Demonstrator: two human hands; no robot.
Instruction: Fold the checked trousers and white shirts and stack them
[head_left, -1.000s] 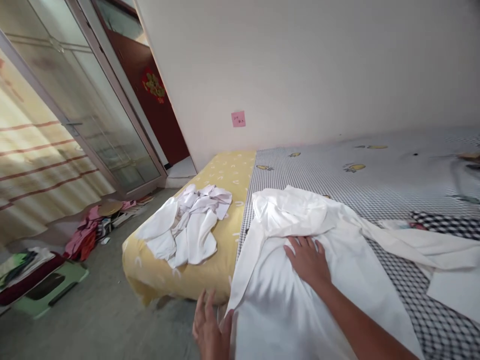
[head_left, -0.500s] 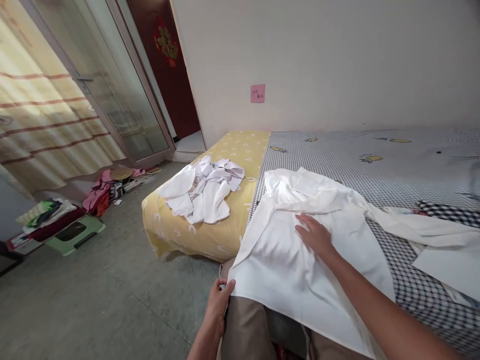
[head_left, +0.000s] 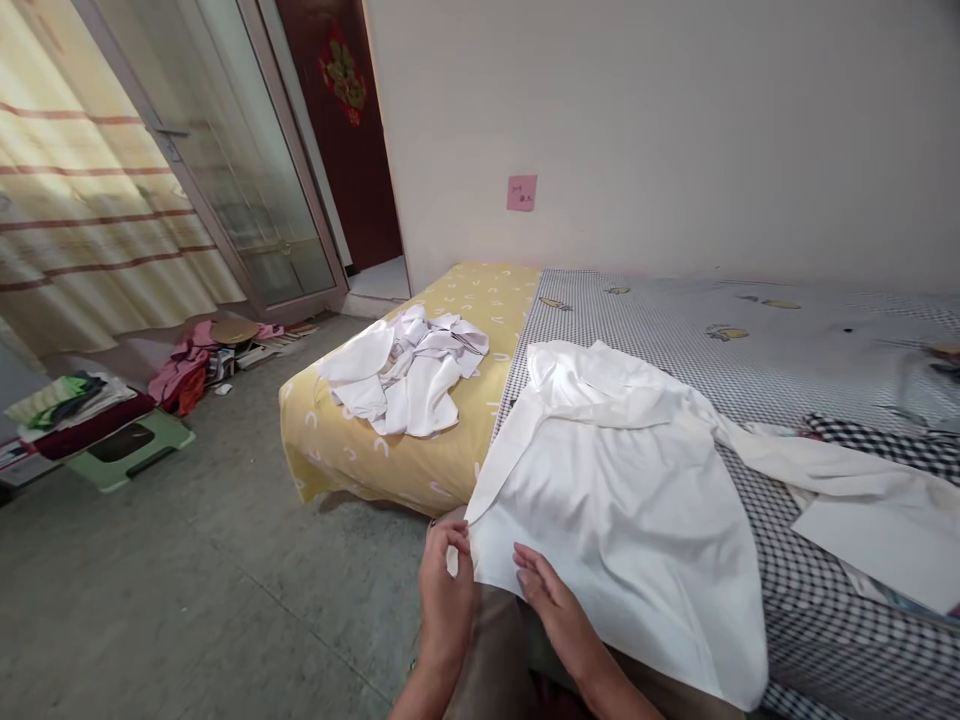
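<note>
A white shirt lies spread over the checked bed and down across my lap. One long sleeve stretches off to the right, and the top part is bunched in loose folds. At the shirt's lower left corner my left hand is closed, thumb and fingers pinching the edge. My right hand is close by on the right, over the bottom hem, fingers extended and slightly curved, with nothing gripped.
Crumpled white clothes are heaped on the yellow bedding to the left. A white sheet lies at right on the checked bedding. A green stool bearing folded cloth stands on the floor.
My right hand has drawn back from the middle of the shirt to its lower hem, beside my left hand. My left hand has shifted slightly up, still at the corner.
</note>
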